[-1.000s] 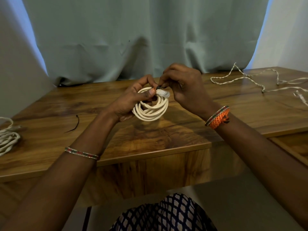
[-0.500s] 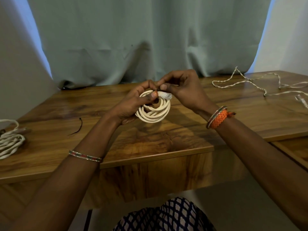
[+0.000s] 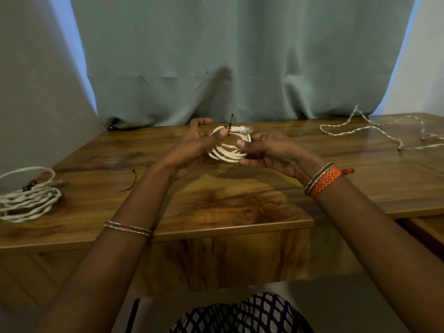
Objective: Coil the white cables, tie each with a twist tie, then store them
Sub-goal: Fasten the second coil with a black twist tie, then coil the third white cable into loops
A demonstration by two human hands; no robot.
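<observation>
A small coiled white cable (image 3: 228, 150) is held between both hands above the wooden table (image 3: 228, 203). My left hand (image 3: 197, 145) pinches the coil's top left, where a dark twist tie (image 3: 230, 122) sticks up beside the thumb. My right hand (image 3: 266, 152) grips the coil's lower right side with thumb and fingers. The cable's clear plug end (image 3: 246, 129) points right at the coil's top. A second white cable coil (image 3: 28, 195) lies at the table's left edge, bound with a dark tie. A loose twisted white cable (image 3: 374, 127) sprawls at the far right.
A spare dark twist tie (image 3: 131, 181) lies on the table left of my left forearm. A grey-green curtain (image 3: 240, 56) hangs behind the table. A lower wooden surface (image 3: 427, 227) sits at the right. My lap in patterned cloth (image 3: 240, 313) shows below.
My right hand dropped from the top of the coil to its lower right side. The twist tie's end now stands up free. The coil tilted flatter and the view shifted down.
</observation>
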